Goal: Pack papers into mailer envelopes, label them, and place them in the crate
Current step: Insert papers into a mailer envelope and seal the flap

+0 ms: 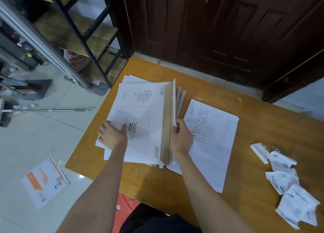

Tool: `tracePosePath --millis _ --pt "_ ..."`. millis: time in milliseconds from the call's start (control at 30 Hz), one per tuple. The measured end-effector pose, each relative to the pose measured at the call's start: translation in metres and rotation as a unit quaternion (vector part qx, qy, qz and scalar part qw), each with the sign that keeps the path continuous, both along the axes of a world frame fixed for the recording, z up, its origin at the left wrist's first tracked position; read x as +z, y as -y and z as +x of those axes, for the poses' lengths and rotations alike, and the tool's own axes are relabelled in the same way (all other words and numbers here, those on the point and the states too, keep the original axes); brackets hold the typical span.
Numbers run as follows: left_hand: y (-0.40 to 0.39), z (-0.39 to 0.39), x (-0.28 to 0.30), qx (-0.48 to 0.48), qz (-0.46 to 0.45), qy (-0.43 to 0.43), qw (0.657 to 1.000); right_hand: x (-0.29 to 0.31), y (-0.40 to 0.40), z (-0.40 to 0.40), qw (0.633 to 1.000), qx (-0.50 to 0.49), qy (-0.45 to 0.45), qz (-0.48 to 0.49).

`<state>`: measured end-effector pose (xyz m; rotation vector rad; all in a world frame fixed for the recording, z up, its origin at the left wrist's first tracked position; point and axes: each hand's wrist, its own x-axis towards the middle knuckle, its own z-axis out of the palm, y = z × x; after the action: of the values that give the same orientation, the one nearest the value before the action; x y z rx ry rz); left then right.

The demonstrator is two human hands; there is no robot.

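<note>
A stack of white mailer envelopes point(140, 110) lies on the wooden table point(157, 183), the top one showing a printed waybill box and a brown flap with a red strip. My left hand point(112, 135) rests on the top envelope's near left part, fingers spread. My right hand point(181, 136) grips the flap edge of the top envelope, which is lifted slightly. A sheet of handwritten paper point(213, 138) lies flat just right of the stack. Crumpled printed labels point(289, 185) sit at the table's right edge. No crate is in view.
A white strip of backing point(259, 153) lies near the labels. A metal shelf rack point(84, 36) stands at the back left, dark wooden doors point(219, 27) behind the table. On the tiled floor lie an orange-and-white mailer point(44, 182) and a mop handle point(49, 110).
</note>
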<state>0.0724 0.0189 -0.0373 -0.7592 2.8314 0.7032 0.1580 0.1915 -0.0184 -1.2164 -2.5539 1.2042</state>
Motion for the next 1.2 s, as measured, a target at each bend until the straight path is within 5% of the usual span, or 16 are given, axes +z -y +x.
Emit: tracePosePath --millis 233,467,667,867,1033,1133,1200 --pt "-0.019 0.007 0.013 0.011 0.055 -0.035 0.998 0.022 -0.024 0.015 0.973 -0.098 -0.093 -0.189" --pt "-0.056 0.031 0.023 -0.001 0.159 0.030 0.987 0.019 -0.060 0.070 0.963 -0.194 -0.094 -0.164" --pt "-0.090 0.067 0.017 -0.052 0.179 0.053 0.981 0.012 -0.080 0.121 0.950 -0.295 0.022 -0.098" --pt "-0.114 0.099 0.011 -0.129 0.061 0.060 0.988 0.013 -0.091 0.155 0.944 -0.301 0.112 -0.074" --pt "-0.124 0.112 0.021 -0.178 0.014 -0.023 0.984 0.011 -0.092 0.157 0.944 -0.276 0.145 -0.104" --pt "-0.153 0.117 0.036 -0.241 0.127 -0.023 0.962 0.012 -0.093 0.157 0.954 -0.262 0.140 -0.046" --pt "-0.183 0.126 0.046 -0.256 0.242 0.048 0.935 0.016 -0.099 0.156 0.956 -0.272 0.025 -0.107"
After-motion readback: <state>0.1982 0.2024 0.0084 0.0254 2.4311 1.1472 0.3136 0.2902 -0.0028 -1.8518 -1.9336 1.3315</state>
